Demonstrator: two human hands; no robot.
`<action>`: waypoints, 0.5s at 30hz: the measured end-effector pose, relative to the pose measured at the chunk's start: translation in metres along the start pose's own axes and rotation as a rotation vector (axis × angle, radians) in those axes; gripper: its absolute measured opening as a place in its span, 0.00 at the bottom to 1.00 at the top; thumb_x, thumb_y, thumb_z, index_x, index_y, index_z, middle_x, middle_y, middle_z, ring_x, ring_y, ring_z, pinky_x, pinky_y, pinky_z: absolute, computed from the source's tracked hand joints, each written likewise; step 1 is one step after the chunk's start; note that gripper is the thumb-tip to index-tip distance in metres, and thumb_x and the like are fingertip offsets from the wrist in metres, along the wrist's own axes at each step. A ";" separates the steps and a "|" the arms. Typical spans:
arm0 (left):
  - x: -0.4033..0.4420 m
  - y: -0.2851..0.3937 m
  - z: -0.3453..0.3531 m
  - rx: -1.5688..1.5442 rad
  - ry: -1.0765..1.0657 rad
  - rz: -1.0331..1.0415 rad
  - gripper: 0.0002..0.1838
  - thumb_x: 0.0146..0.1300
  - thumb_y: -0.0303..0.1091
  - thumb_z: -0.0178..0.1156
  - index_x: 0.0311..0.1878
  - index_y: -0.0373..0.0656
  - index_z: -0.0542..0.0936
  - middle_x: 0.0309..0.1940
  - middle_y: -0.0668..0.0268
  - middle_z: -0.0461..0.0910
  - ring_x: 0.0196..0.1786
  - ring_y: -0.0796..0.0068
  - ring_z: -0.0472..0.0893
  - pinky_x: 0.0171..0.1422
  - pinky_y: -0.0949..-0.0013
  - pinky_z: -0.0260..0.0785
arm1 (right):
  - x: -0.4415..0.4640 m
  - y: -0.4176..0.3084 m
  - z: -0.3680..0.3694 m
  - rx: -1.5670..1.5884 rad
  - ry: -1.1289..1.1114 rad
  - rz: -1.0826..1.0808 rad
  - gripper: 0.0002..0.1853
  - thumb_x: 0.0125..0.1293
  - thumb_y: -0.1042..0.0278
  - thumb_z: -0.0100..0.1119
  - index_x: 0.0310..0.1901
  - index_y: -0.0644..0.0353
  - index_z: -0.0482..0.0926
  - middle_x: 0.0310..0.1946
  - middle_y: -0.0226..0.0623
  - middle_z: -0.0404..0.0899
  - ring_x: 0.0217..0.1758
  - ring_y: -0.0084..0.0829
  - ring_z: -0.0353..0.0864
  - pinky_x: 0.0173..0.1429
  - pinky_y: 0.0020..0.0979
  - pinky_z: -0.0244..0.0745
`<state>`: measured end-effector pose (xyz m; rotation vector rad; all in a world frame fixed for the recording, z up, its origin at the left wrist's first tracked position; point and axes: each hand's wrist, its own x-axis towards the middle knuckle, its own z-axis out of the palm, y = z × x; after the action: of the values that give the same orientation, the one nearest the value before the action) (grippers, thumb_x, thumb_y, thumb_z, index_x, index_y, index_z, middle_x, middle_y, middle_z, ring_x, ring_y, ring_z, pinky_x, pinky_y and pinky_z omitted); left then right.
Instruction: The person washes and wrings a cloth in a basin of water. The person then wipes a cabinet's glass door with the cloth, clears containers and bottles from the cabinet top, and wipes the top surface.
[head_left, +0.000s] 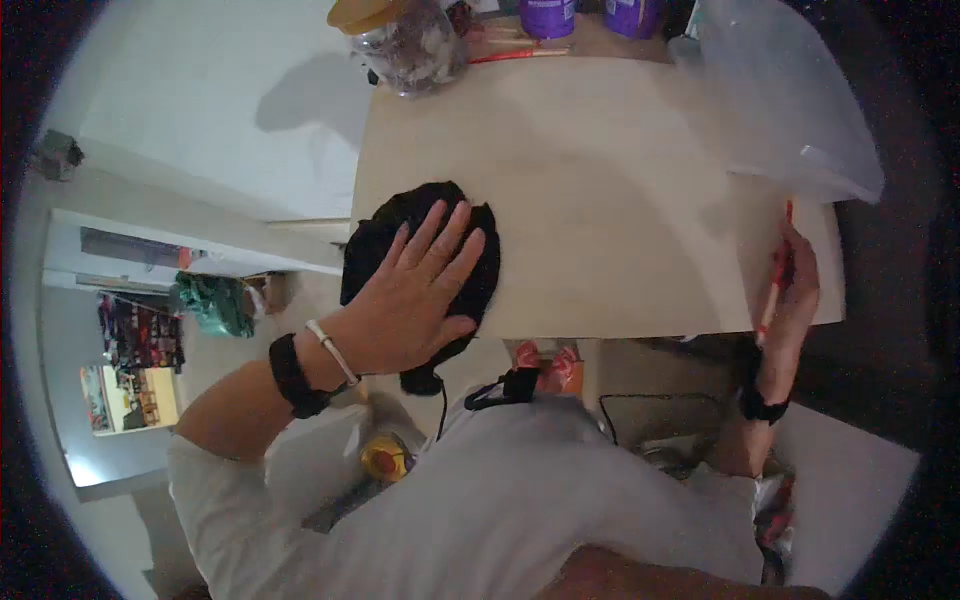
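Note:
My left hand [425, 275] lies flat with its fingers spread on a bunched black cloth [385, 235] at the left edge of the wooden table [600, 200]. Part of the cloth hangs over the front edge. At the table's right side, my right hand [798, 275] is closed around a thin red and pale stick [770, 302]. The stick's red tip points away from me, close to the translucent plastic bag.
A jar [415, 50] with a yellow lid stands at the back left. Behind the table's far edge are several red-tipped sticks [515, 53] and purple containers [547, 17]. The translucent plastic bag [790, 100] covers the back right corner. A wall borders the left side.

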<state>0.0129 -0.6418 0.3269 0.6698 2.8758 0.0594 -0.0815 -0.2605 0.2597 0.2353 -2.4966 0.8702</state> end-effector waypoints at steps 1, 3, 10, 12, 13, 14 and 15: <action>-0.002 -0.004 0.000 -0.031 0.004 0.025 0.42 0.53 0.42 0.57 0.65 0.32 0.48 0.67 0.44 0.41 0.69 0.43 0.43 0.67 0.45 0.43 | 0.001 -0.001 0.003 -0.013 0.012 -0.014 0.17 0.53 0.80 0.49 0.48 0.67 0.71 0.40 0.45 0.74 0.45 0.39 0.74 0.50 0.31 0.69; -0.006 -0.015 0.003 -0.067 0.034 0.054 0.43 0.53 0.42 0.58 0.65 0.32 0.48 0.67 0.46 0.41 0.69 0.45 0.42 0.68 0.47 0.43 | 0.005 -0.008 0.003 -0.245 0.011 -0.139 0.19 0.52 0.82 0.47 0.49 0.68 0.70 0.41 0.49 0.74 0.45 0.45 0.74 0.51 0.36 0.69; 0.009 -0.092 0.026 -0.006 0.251 -0.158 0.43 0.55 0.44 0.56 0.65 0.31 0.47 0.67 0.47 0.43 0.69 0.45 0.45 0.67 0.46 0.45 | 0.003 -0.017 -0.010 -0.262 -0.034 -0.197 0.18 0.54 0.81 0.48 0.49 0.66 0.72 0.37 0.47 0.76 0.39 0.40 0.75 0.45 0.32 0.70; -0.002 -0.071 0.024 0.035 0.243 -0.082 0.42 0.55 0.46 0.55 0.64 0.31 0.49 0.67 0.45 0.44 0.68 0.44 0.46 0.65 0.43 0.48 | 0.009 -0.045 -0.028 -0.239 -0.093 -0.163 0.15 0.55 0.79 0.51 0.46 0.66 0.74 0.36 0.48 0.77 0.40 0.44 0.76 0.45 0.36 0.71; -0.012 -0.059 0.022 0.040 0.221 -0.005 0.41 0.55 0.46 0.55 0.64 0.31 0.51 0.66 0.45 0.45 0.68 0.44 0.47 0.65 0.44 0.48 | 0.011 -0.073 -0.039 -0.100 -0.177 -0.164 0.15 0.54 0.79 0.53 0.46 0.65 0.74 0.34 0.45 0.76 0.38 0.39 0.76 0.44 0.34 0.71; -0.022 -0.044 0.017 0.039 0.195 0.018 0.40 0.55 0.46 0.55 0.64 0.31 0.51 0.66 0.45 0.45 0.68 0.44 0.47 0.65 0.45 0.48 | 0.009 -0.099 -0.049 0.043 -0.264 -0.152 0.15 0.53 0.79 0.55 0.45 0.64 0.75 0.33 0.43 0.76 0.37 0.35 0.77 0.43 0.31 0.71; -0.030 -0.033 0.015 0.037 0.161 0.046 0.40 0.56 0.46 0.55 0.64 0.32 0.52 0.66 0.45 0.46 0.68 0.45 0.47 0.66 0.46 0.48 | 0.012 -0.120 -0.053 0.065 -0.293 -0.241 0.15 0.52 0.79 0.56 0.45 0.63 0.75 0.31 0.41 0.76 0.36 0.31 0.76 0.42 0.29 0.70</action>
<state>0.0280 -0.6845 0.3151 0.7716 3.0213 0.0694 -0.0347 -0.3209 0.3666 0.7156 -2.6315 0.8685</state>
